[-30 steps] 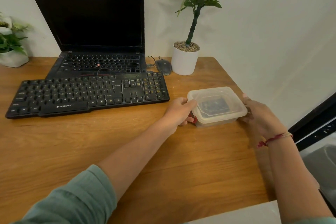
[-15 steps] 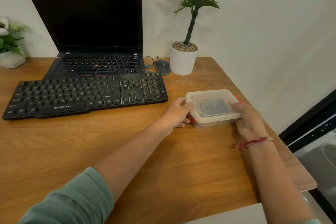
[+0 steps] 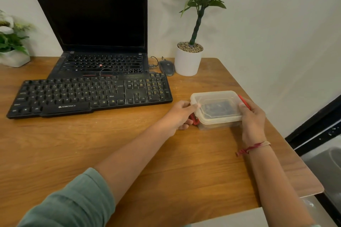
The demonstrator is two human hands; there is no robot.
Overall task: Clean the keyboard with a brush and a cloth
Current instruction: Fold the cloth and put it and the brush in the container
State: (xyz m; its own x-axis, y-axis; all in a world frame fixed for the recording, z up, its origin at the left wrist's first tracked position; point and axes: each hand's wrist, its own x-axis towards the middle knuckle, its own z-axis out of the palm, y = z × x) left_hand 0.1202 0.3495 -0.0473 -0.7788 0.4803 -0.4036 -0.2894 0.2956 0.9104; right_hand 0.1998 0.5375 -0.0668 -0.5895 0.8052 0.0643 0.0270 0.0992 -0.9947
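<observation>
Reaching forward with both arms. Gripping the box [image 3: 215, 96] at its ends with curled left hand [image 3: 181, 114] and right hand [image 3: 251, 118].

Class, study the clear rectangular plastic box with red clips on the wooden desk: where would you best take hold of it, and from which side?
Take the clear rectangular plastic box by its two short ends, one hand from each side, as the left hand and right hand do. It lies flat, lid on; holding both ends keeps it level.
</observation>
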